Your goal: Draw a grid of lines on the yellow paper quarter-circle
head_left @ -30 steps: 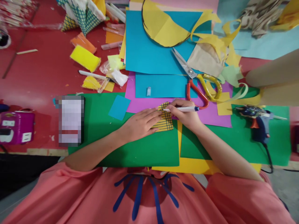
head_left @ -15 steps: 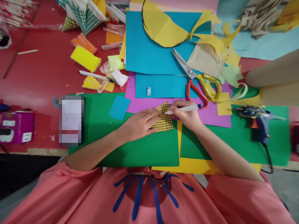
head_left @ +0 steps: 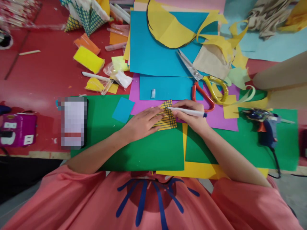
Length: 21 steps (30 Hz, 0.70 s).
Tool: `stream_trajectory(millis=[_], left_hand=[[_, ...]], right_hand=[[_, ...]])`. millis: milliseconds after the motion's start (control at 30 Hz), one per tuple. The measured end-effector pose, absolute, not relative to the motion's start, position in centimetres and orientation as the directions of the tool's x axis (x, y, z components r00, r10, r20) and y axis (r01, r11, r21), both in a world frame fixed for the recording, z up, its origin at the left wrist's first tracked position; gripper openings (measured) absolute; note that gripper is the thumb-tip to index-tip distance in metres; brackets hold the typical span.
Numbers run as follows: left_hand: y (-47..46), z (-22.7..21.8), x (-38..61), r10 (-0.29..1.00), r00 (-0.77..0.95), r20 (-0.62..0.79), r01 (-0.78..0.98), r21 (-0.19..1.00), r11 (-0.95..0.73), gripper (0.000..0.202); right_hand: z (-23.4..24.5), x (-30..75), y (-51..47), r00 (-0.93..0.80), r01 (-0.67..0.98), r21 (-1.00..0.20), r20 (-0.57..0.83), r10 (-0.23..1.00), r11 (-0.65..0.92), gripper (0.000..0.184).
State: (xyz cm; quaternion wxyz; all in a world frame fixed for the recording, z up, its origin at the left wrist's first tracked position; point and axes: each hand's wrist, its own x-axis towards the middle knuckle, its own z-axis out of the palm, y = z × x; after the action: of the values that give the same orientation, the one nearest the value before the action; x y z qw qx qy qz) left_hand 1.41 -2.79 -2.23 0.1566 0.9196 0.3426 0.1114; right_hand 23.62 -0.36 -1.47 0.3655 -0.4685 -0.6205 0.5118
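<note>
A small piece of yellow paper lies on the green sheet, ruled with dark lines that cross into a grid on its right part. My left hand rests flat on its left side, fingers stretched out over it. Between the fingers of my right hand is a white marker with a dark blue end, its tip at the upper part of the grid. A small clear-and-white cap lies on the blue paper above.
Scissors with red and yellow handles lie beyond my right hand. A glue gun rests at the right, a phone at the left. Farther back are a yellow paper disc, yellow offcuts and a yellow clay packet.
The gridded paper has shifted slightly up and left under my left hand. The marker's tip has moved up the paper, and its back end has dropped lower.
</note>
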Motion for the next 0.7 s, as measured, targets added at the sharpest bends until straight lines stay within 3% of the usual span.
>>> stream_trajectory(millis=[167, 367, 700], left_hand=[[-2.73, -2.27, 1.29, 0.665, 0.74, 0.098, 0.594, 0.369, -0.715, 0.042], [-2.68, -2.26, 1.24, 0.659, 0.743, 0.112, 0.585, 0.37, -0.722, 0.043], [-2.66, -2.28, 1.26, 0.664, 0.742, 0.097, 0.587, 0.384, -0.713, 0.043]], right_hand=[[-1.71, 23.57, -0.32, -0.309, 0.222, -0.975, -0.066, 0.949, 0.004, 0.016], [-1.78, 23.54, -0.39, -0.307, 0.283, -0.957, -0.027, 0.951, 0.064, 0.026], [-1.85, 23.24, -0.34, -0.316, 0.309, -0.947, -0.016, 0.949, 0.086, 0.024]])
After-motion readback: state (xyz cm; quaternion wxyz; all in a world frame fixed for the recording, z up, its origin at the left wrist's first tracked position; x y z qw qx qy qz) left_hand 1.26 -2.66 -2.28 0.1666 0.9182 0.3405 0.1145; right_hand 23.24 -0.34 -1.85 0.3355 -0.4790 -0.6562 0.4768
